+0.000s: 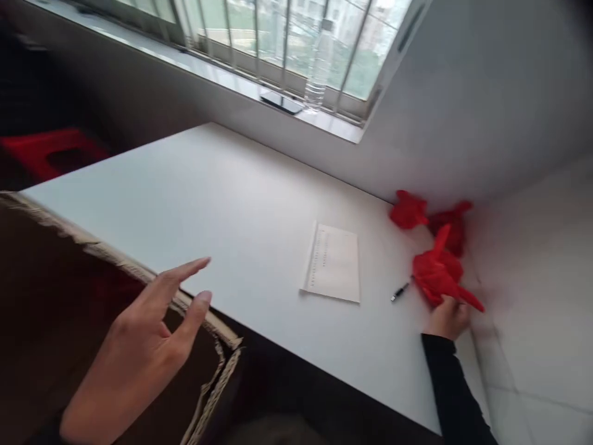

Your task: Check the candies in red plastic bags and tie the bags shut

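My left hand (148,340) hovers above the cardboard box's rim at the near edge of the table, thumb and forefinger apart and nothing between them. At the table's right end, my right hand (449,316) has its fingers closed on the lower part of a red knotted bag (435,272), whose ends stick up and out. Two more red bags (407,210) lie behind it against the wall. A small black stick with a metal tip (399,292) rests just left of the held bag. What the bags contain is hidden.
A printed paper sheet (334,262) lies on the white table (222,204). The open cardboard box (115,262) stands at the near left edge. On the windowsill are a clear bottle (316,74) and a dark flat object (281,102). A red stool (55,151) is far left.
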The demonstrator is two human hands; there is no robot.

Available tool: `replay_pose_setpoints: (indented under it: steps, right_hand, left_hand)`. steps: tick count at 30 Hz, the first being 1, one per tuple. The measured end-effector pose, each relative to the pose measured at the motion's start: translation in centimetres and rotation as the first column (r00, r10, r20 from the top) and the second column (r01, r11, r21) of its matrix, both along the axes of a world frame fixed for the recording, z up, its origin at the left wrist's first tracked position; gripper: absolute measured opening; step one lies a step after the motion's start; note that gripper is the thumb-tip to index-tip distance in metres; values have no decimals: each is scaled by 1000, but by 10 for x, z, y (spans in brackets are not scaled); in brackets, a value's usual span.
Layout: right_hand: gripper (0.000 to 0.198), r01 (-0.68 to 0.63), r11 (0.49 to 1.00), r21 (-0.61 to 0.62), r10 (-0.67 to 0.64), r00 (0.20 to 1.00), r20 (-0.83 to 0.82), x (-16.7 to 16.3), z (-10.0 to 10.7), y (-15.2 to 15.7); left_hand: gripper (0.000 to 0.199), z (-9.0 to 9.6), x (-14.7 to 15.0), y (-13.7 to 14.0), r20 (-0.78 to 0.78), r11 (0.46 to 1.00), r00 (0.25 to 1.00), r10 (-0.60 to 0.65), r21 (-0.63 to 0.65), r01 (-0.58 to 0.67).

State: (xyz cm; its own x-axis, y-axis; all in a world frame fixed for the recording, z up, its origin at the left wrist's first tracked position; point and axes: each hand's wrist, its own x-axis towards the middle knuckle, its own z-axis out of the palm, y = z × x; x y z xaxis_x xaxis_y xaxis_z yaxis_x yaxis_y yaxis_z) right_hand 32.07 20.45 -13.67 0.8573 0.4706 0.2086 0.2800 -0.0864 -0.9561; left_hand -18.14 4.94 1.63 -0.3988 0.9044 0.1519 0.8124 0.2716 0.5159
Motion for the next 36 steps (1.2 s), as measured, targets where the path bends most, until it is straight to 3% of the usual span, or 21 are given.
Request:
replay_pose_setpoints:
  steps: [3, 7, 10, 13, 16, 19, 22, 24, 27, 29, 30, 32, 34, 36]
  right_hand:
    - [19, -28, 1000, 3, 28, 1000, -4, -7, -11, -42]
    - [33, -85, 996, 23, 86, 993, -78, -40, -5, -103]
    - [36, -141, 988, 66, 150, 978, -148, -65, 10, -123]
    - [32, -164, 978, 127, 186, 966, -182, -84, 26, -118]
    - [26, -215, 963, 160, 242, 954, -178, -96, 38, -109]
    - [23, -324, 933, 154, 344, 929, -132, -105, 43, -113]
    - [18, -462, 881, 103, 471, 879, -77, -121, 45, -124]
    - [14, -603, 797, 18, 603, 797, 19, -134, 47, -130]
    - [32, -757, 637, -148, 763, 589, 268, -148, 55, -135]
    - [42, -794, 583, -173, 785, 497, 370, -149, 62, -138]
    - [41, -799, 581, -155, 781, 493, 383, -146, 65, -139]
    - [35, -767, 633, -106, 745, 566, 354, -137, 70, -138]
    - [28, -683, 724, -96, 677, 678, 288, -128, 74, -132]
    - [30, -642, 756, -128, 654, 733, 187, -122, 77, -117]
  left_hand:
    - [43, 4, 46, 54, 115, 944, 937, -331, 40, 328]
    - [37, 5, 101, 93, 164, 805, 788, -593, 103, 584]
    - [35, -1, 161, 107, 238, 677, 654, -718, 21, 735]
    - [29, -12, 226, 111, 255, 538, 535, -805, -65, 840]
    - [21, -23, 264, 110, 324, 480, 490, -809, -118, 869]
    - [25, -30, 263, 107, 470, 482, 475, -744, -115, 868]
    - [29, -34, 243, 108, 674, 511, 445, -589, -116, 852]
    - [31, -36, 232, 110, 771, 547, 419, -480, -110, 830]
    - [21, -37, 221, 114, 823, 635, 401, -403, -64, 770]
    - [14, -36, 212, 117, 832, 676, 388, -397, -20, 736]
    - [12, -34, 206, 119, 835, 683, 376, -401, -1, 730]
    - [13, -27, 191, 125, 842, 667, 345, -415, 24, 745]
    - [17, -21, 177, 132, 846, 615, 309, -434, 27, 788]
    - [22, -18, 166, 139, 845, 539, 274, -458, 20, 842]
